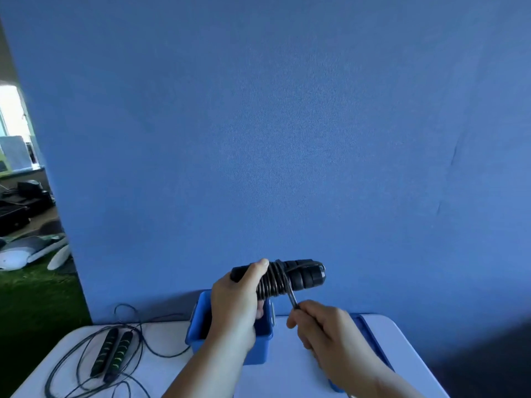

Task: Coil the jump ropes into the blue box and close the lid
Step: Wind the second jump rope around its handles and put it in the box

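Above the blue box (230, 350), left hand (234, 303) fingers (261, 267) curl round the wound jump rope handles (306, 275); right hand (326, 328) fingers pinch its cord (290, 295). White bench (275, 380), blue wall (258, 139) behind.

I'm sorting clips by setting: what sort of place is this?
Probably an indoor staged recording spot: a white table against a plain blue backdrop, green turf-like flooring at left, dark cases and clutter beyond.
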A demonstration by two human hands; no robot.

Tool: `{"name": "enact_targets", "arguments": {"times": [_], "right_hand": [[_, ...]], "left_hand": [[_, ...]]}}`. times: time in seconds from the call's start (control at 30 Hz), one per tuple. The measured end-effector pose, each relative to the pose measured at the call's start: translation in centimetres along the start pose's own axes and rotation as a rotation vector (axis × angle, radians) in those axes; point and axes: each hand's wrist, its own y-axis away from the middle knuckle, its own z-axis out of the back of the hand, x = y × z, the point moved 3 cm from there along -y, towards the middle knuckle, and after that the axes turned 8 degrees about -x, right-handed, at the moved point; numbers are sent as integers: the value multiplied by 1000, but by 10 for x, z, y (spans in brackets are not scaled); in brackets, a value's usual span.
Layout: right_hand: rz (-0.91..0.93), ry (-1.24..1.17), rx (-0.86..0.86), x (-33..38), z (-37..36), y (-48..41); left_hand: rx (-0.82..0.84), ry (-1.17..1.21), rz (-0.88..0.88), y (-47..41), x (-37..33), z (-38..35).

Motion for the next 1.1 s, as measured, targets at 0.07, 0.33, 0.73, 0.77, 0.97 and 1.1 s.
{"name": "enact_targets", "arguments": {"times": [0.07, 0.33, 0.73, 0.77, 0.97, 1.1], "right_hand": [[-22, -73, 16, -7, 0, -1], [3, -219, 119, -23, -4, -6], [-133, -157, 349, -47, 43, -50], [-120, -118, 364, -44, 50, -58], [-77, 72, 395, 0, 68, -94], [-110, 98, 403, 18, 70, -102]], "left_hand": [[17, 16, 25, 2, 1, -2], [29, 54, 52, 10, 5, -10], [333, -35, 112, 18, 0, -3], [343, -58, 99, 18, -1, -3], [441, -151, -30, 20, -4, 1], [447, -217, -131, 20, -4, 2]]}}
